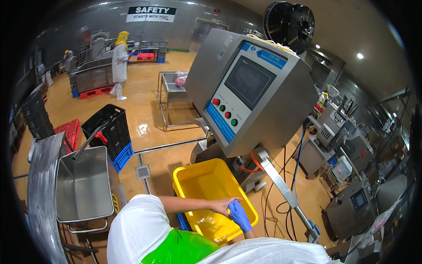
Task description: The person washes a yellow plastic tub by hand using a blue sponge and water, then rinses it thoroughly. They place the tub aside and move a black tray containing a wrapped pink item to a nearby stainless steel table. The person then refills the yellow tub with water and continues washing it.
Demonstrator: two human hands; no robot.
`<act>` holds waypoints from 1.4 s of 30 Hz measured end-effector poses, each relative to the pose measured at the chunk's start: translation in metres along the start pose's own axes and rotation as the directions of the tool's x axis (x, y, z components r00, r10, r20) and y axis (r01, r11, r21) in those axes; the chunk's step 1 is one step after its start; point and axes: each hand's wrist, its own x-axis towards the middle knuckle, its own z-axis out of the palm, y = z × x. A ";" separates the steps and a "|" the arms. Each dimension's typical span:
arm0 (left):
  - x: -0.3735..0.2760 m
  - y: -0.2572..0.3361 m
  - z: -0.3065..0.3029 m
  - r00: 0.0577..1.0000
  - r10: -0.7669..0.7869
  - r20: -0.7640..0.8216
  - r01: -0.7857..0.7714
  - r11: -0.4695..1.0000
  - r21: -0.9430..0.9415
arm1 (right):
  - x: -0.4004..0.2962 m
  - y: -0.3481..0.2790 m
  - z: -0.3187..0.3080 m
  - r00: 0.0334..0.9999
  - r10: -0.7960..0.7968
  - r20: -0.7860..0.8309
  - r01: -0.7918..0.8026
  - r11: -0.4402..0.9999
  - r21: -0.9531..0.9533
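Over the yellow plastic tub [211, 184], my two hands meet near its right side. My left hand [222, 206] is bare and reaches in from the left, its fingers against the other hand. A blue disposable glove covers my right hand [240, 215], which is curled. A patch of yellow shows between the hands; whether it is a small held thing or the tub behind cannot be told. Wet, shiny liquid lies in the near part of the tub. A green apron [179, 247] and white sleeves cover my body.
Beyond the tub stands a steel machine [250, 89] with a screen and push buttons; cables [293, 184] trail to its right. At left are a steel bin [82, 184], black crates [105, 128] and a floor drain [143, 172]. A person in white [119, 66] stands farther back.
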 end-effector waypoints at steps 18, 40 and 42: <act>-0.033 -0.036 0.028 0.968 -0.211 0.138 0.188 0.969 0.161 | -0.021 -0.008 0.006 0.870 0.419 0.259 -0.448 0.892 0.062; -0.036 -0.016 0.063 0.989 0.120 0.086 -0.148 0.768 0.623 | -0.072 0.013 0.009 0.976 0.159 0.151 -0.095 0.928 -0.361; -0.040 -0.013 0.067 0.970 0.200 0.136 -0.240 0.741 0.627 | -0.084 0.022 0.015 0.987 0.126 0.100 -0.103 0.973 -0.207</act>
